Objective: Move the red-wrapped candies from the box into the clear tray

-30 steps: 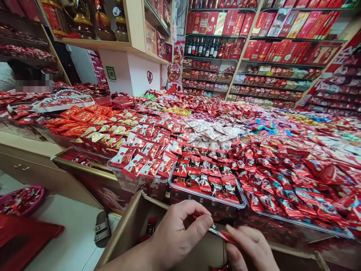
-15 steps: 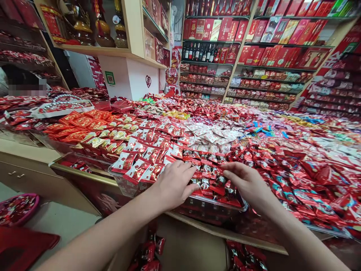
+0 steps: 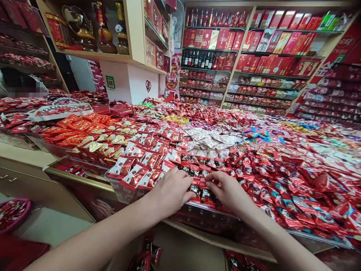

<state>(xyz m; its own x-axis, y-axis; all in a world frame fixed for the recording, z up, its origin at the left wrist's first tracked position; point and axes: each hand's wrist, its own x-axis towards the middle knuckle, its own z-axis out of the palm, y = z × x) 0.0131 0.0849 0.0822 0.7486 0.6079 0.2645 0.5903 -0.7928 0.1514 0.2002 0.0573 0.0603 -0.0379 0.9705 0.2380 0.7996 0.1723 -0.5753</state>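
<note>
My left hand [image 3: 175, 192] lies over the left side of a clear bin [image 3: 201, 212] of small red-and-black wrapped candies [image 3: 195, 190]. Its thumb and fingers are apart, touching the packets at that side. Facing it, my right hand [image 3: 227, 191] is bent over the same bin. Thumb and forefinger are close together at the red end of a wrapped candy [image 3: 205, 194]. The front packets stand in rows between both hands; the palms hide some of them. Red-and-white packets [image 3: 135, 175] fill the bin left of my left hand.
White packets [image 3: 211, 138] lie behind the bin, with red and blue ones [image 3: 284, 199] to the right. Orange packets [image 3: 79, 126] are farther left. A counter edge [image 3: 197, 233] runs below. Shelves [image 3: 239, 41] hold boxes and bottles. A person [image 3: 19, 82] is at far left.
My right hand has moved left, closer to my left hand, and its fingertips are now on packets nearer the bin's middle. My left hand has shifted slightly down in view.
</note>
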